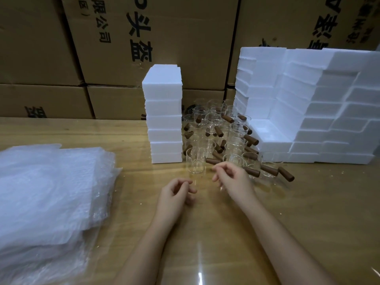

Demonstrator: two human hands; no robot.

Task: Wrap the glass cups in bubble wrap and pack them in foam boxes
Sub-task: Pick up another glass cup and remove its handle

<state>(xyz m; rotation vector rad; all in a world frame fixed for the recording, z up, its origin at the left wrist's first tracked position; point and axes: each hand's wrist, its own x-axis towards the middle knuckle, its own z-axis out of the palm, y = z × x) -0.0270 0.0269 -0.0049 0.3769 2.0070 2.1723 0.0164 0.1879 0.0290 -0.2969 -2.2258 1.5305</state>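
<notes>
At left we see a pile of clear bubble wrap sheets [47, 192]. Our left hand [174, 194] hangs loosely curled, empty. Clear glass cups with brown handles [213, 122] crowd between white foam box stacks [164, 120]. Our right hand [232, 177], relaxed, holds nothing.

Our left hand [177, 193] and right hand [232, 177] hung loosely curled, empty | glass cups [214, 122] stood between foam boxes [164, 120] | bubble wrap [51, 192] lay left

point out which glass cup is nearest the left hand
The glass cup at the group's front left corner, beside the narrow foam stack, brown handle pointing right. Others stand farther back or right.
</notes>
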